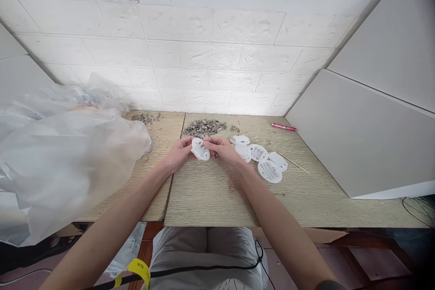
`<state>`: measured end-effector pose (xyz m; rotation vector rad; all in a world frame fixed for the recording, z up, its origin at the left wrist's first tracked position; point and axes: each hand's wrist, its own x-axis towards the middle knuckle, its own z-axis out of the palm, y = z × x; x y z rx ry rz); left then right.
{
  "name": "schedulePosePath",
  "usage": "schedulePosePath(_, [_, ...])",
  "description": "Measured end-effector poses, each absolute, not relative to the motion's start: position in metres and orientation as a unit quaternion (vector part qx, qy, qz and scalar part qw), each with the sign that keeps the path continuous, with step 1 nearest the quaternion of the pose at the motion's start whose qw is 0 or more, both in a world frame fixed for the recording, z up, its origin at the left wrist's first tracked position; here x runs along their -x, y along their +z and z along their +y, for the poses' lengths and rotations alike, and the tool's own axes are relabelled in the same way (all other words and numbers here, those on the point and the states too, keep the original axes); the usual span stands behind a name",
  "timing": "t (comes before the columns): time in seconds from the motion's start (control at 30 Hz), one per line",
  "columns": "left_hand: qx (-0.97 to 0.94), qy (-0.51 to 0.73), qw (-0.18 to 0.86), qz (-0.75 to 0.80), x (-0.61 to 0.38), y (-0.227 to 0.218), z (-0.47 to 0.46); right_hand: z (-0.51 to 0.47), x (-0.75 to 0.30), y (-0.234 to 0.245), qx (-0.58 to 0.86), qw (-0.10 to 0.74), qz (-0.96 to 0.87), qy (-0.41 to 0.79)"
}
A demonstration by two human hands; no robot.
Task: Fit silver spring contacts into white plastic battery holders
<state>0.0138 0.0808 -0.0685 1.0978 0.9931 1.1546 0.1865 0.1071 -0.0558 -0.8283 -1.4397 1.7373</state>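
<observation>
Both my hands meet over the middle of the table, around a white oval card point(201, 150) with small dark print. My left hand point(181, 153) is closed on the card's left edge. On its right side, the thumb of my right hand point(224, 150) presses the card. Something small and dark, perhaps metal, shows at the right fingers, too small to name. Just behind the hands lies a heap of small metal pieces point(205, 127). To the right, several more white oval cards point(270, 171) lie loose and partly overlapping.
A large translucent plastic bag point(68, 158) bulges over the table's left side. More metal pieces point(146, 119) are scattered beside it. At the right lie a red pen point(283, 127) and a thin wooden stick point(294, 163). A white brick-pattern wall point(210, 59) and a grey panel point(367, 140) bound the table.
</observation>
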Motion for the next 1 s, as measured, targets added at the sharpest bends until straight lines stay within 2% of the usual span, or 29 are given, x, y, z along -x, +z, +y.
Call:
schedulePosePath(0.37, [-0.447,0.522,0.590,0.424,-0.010,-0.062,0.080,0.108,-0.191,-0.053,0.362,0.382,-0.552,0.648])
schedulePosePath(0.57, [-0.614,0.462,0.424,0.480,-0.011,-0.060,0.076,0.108,-0.189,-0.055,0.386,0.377,-0.576,0.614])
schedulePosePath(0.77, [-0.679,0.437,0.270,0.524,-0.015,-0.066,0.077,0.107,-0.184,-0.059,0.382,0.375,-0.609,0.586])
schedulePosePath(1.0, [-0.746,0.334,0.200,0.540,-0.014,-0.045,0.079,0.114,-0.194,-0.056,0.356,0.409,-0.542,0.642])
